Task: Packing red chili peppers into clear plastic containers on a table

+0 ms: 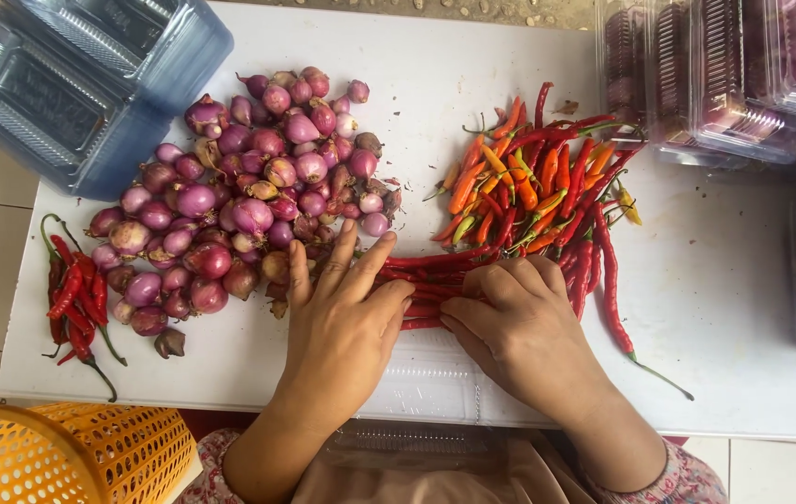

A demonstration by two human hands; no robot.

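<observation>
1. The left hand (342,313), fingers spread flat, presses long red chilies (430,271) onto the white table (734,308) to bunch them.
2. The right hand (519,322), fingers curled, grips the same bunch, just right of the shallots (248,196).
3. Mixed chilies (538,177) lie beyond the bunch, within reach.

Bare white tabletop (734,308) at lower right lets you pass; the heap of purple shallots (248,196) blocks upper left.
</observation>
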